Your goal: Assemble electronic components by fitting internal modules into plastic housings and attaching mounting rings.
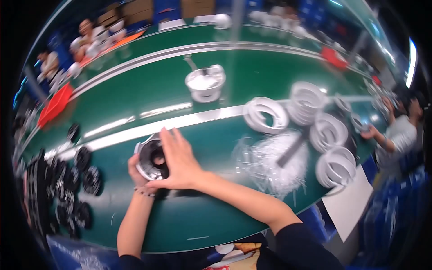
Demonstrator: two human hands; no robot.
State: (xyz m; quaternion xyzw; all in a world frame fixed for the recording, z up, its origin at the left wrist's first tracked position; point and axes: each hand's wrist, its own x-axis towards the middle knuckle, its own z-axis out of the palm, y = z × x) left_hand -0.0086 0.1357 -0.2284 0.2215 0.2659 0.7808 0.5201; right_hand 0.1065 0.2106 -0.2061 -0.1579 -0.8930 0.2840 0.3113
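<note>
Above the green table, a round white housing with a black, hollow inside (151,155) is held between my two hands, its opening facing up. My left hand (134,170) is wrapped round its left and lower side. My right hand (181,159) covers its right side, with the thumb at the lower rim and the fingers at the upper rim. What the right palm hides of the housing I cannot see. Black round slotted parts (92,180) lie to the left of my hands. To the right is a heap of thin, whitish, translucent strips (283,168).
White rings (265,116) lie in several stacks at the right. A white cup-shaped assembly (206,85) stands beyond the pale strip on the table (198,118). Red-orange trays (56,106) sit at both sides. One co-worker (400,135) is at the right; others are far left.
</note>
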